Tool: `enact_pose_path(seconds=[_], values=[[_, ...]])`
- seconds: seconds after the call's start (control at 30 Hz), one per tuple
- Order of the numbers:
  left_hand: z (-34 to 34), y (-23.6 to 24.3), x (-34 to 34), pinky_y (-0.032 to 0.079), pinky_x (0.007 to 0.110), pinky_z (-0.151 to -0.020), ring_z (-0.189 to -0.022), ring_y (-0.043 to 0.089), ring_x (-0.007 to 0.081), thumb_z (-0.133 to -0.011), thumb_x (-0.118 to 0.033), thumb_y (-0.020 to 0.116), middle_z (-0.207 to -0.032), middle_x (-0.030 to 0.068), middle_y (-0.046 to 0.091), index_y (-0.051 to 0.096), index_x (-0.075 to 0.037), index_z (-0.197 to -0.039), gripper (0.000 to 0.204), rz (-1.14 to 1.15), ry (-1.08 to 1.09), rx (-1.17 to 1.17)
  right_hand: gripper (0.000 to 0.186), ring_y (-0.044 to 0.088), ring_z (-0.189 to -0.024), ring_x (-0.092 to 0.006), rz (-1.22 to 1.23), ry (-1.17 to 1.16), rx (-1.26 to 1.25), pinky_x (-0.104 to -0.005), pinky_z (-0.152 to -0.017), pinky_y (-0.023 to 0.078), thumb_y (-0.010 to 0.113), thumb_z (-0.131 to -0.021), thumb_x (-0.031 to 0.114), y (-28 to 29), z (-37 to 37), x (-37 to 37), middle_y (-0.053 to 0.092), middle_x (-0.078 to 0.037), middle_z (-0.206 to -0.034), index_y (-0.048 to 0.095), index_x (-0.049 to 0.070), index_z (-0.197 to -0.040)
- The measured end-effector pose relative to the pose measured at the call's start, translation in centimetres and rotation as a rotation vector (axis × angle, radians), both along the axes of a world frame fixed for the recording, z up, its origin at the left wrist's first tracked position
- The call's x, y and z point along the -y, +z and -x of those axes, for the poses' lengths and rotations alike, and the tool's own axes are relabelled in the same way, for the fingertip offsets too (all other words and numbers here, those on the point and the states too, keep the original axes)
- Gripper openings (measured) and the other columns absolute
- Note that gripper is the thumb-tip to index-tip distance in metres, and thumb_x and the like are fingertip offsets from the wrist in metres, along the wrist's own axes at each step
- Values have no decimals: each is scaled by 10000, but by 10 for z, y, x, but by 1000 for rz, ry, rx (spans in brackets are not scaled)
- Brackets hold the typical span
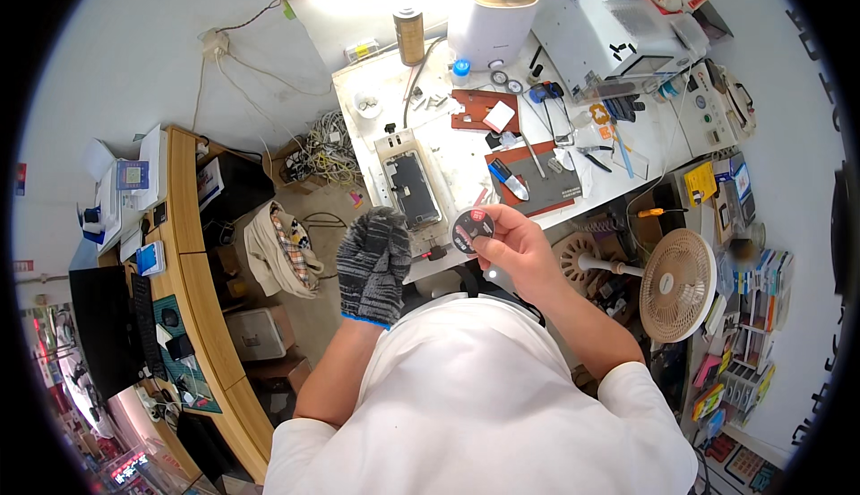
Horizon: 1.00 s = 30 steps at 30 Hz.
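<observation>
My left hand wears a grey and black knitted glove with a blue cuff. It is raised at the near left corner of the white workbench, its fingers slightly bent and nothing seen in them. In my bare right hand, thumb and fingers pinch a thin round black disc with red and pale markings. Just beyond my hands, a phone with its inside exposed lies in a metal clamping holder.
A blue-handled knife lies on a dark mat; pliers are beside it. Farther back stand a spray can and a white humidifier-like appliance. A beige fan is at right, a wooden desk at left.
</observation>
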<state>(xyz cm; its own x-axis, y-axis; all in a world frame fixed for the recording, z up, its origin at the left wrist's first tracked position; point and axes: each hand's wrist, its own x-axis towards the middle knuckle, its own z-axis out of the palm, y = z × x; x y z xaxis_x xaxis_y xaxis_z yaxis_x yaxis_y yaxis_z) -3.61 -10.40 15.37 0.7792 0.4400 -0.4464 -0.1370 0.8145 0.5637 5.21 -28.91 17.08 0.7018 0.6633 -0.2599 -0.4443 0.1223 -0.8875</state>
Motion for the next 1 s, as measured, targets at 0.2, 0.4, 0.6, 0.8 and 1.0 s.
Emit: enact_pose_path(seconds=[0.2, 0.4, 0.6, 0.8, 1.0], values=[[8, -16, -34, 471, 233, -488, -633, 595, 130, -937, -305, 533, -1002, 74, 651, 591, -85, -1060, 258, -277, -53, 63, 301, 550, -805, -74, -16, -12, 110, -216, -651, 454, 569, -849, 1, 9, -1, -1, 607, -26, -974, 545, 5, -1149], [-8, 11, 0, 484, 251, -774, -926, 595, 135, -929, -342, 544, -1068, 72, 630, 546, -41, -1204, 408, -920, -435, 165, 263, 531, -786, -55, 144, 146, 482, -188, -596, 421, 593, -811, 1, 17, -1, -3, 587, -22, -947, 620, 35, -1071], [-3, 11, 9, 503, 231, -770, -868, 606, 120, -881, -80, 603, -975, 43, 631, 635, -30, -1037, 167, -585, -401, -63, 244, 542, -785, -69, 258, 184, 529, -207, -603, 439, 604, -800, -10, 26, 2, -8, 585, -27, -914, 628, 38, -1038], [0, -5, 10, 535, 252, -763, -868, 624, 139, -892, -142, 609, -964, 50, 646, 614, -51, -1041, 175, -135, -240, -83, 198, 549, -782, -65, 195, 107, 387, -188, -612, 447, 610, -844, 38, 12, 8, -11, 601, -13, -914, 594, 6, -1039], [0, -13, 8, 537, 246, -776, -899, 620, 140, -880, -192, 631, -993, 54, 642, 610, -67, -1041, 205, 39, -171, 6, 204, 569, -841, -61, 70, 41, 18, -200, -642, 469, 588, -869, 57, -1, 4, -7, 615, -20, -949, 559, 13, -1067]])
